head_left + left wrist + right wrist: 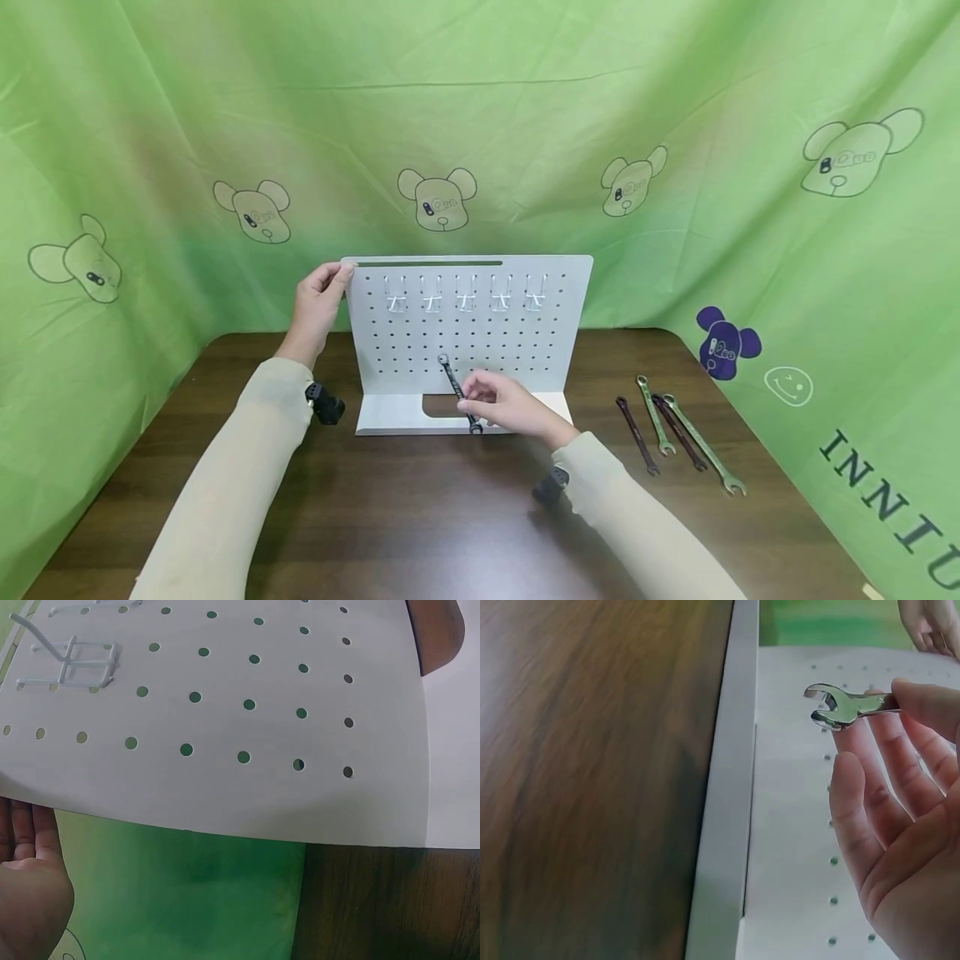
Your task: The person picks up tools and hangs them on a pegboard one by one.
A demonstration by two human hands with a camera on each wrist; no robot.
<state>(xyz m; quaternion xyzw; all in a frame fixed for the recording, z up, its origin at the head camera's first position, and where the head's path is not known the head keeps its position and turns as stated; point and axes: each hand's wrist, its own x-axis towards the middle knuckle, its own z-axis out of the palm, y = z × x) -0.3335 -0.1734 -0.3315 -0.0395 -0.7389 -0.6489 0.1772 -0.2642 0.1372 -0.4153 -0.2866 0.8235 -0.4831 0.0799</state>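
Observation:
A combination wrench [453,380] is pinched between the thumb and fingers of my right hand [504,403], tilted in front of the pegboard's lower part. Its open end [840,707] shows in the right wrist view, and its ring end points up and away. My left hand [318,302] grips the upper left corner of the white pegboard [465,337], thumb at the front. In the left wrist view part of the left hand [34,885] shows below the board's edge, its fingertips hidden behind the board. Several white wire hooks [466,298] hang in a row along the board's top.
Several more wrenches lie on the brown table [435,517] at the right, among them a dark red wrench [637,436] and a long greenish silver wrench [703,443]. The pegboard stands on a white base [390,414] with a cutout. Green cloth [525,83] surrounds the table.

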